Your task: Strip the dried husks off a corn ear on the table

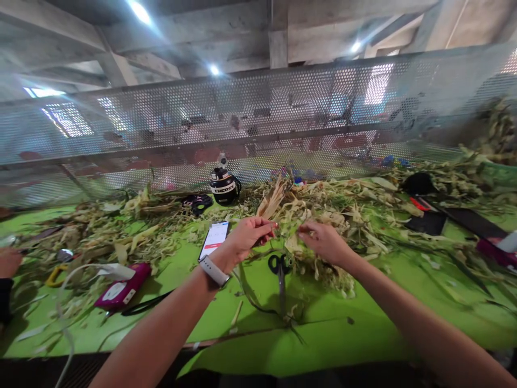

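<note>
Single view, head-worn camera. It looks forward and down from above the near edge of the green table (331, 345), facing across it to the perforated metal screen (258, 124) along the far side. Wide lens: edges bow, ceiling beams show at top. Both forearms enter from the bottom; left hand (248, 237) and right hand (325, 242) sit close, just below frame centre. The table runs out of frame left and right. No second view to overlap.
</note>
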`<action>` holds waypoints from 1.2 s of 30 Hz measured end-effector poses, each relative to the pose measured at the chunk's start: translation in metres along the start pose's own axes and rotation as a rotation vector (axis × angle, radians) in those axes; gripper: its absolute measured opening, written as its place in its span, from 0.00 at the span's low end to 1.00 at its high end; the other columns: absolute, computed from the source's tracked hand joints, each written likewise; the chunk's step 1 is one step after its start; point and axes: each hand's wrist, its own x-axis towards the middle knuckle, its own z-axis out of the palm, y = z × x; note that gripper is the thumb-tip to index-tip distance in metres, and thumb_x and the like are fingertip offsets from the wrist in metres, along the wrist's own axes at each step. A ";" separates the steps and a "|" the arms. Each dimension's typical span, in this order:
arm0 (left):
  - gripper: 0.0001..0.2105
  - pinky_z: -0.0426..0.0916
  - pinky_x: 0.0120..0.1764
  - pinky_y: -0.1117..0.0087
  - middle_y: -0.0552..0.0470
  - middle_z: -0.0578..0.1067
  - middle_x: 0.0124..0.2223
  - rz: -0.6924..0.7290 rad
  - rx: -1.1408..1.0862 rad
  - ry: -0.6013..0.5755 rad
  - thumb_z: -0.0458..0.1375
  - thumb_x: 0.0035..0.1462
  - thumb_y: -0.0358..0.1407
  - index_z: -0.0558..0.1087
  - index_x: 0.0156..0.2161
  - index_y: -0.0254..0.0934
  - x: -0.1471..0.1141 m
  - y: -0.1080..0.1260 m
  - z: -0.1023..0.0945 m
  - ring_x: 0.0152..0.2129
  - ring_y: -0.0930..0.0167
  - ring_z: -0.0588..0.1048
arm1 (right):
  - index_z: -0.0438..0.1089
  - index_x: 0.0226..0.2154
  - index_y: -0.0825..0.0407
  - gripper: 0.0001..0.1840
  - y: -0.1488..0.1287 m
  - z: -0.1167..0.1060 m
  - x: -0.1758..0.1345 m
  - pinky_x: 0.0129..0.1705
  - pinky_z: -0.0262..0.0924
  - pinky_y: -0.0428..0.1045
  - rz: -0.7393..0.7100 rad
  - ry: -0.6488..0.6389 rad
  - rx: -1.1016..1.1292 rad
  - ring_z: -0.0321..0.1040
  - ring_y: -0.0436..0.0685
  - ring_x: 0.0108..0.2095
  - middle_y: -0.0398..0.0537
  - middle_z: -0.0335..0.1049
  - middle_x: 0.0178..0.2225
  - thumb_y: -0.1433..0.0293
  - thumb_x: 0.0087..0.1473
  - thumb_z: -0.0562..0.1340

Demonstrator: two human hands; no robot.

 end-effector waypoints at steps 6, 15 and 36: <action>0.08 0.51 0.16 0.82 0.57 0.68 0.20 -0.060 -0.138 -0.027 0.64 0.42 0.32 0.71 0.24 0.29 0.005 -0.005 0.005 0.13 0.85 0.61 | 0.67 0.41 0.54 0.15 -0.018 0.018 -0.012 0.24 0.58 0.45 0.009 -0.002 0.403 0.65 0.50 0.23 0.50 0.71 0.34 0.67 0.48 0.60; 0.09 0.48 0.14 0.84 0.57 0.67 0.19 -0.106 -0.305 -0.073 0.66 0.39 0.30 0.71 0.26 0.28 0.000 -0.005 0.005 0.12 0.86 0.59 | 0.67 0.28 0.54 0.12 -0.019 0.036 0.002 0.20 0.51 0.42 0.118 -0.133 0.747 0.55 0.43 0.19 0.39 0.63 0.24 0.61 0.46 0.62; 0.17 0.51 0.17 0.80 0.54 0.72 0.21 -0.105 -0.157 -0.120 0.70 0.32 0.41 0.69 0.24 0.31 0.004 -0.025 0.018 0.15 0.83 0.63 | 0.68 0.28 0.52 0.15 -0.009 0.042 0.002 0.12 0.38 0.39 0.591 0.035 1.394 0.45 0.40 0.13 0.35 0.63 0.18 0.66 0.36 0.70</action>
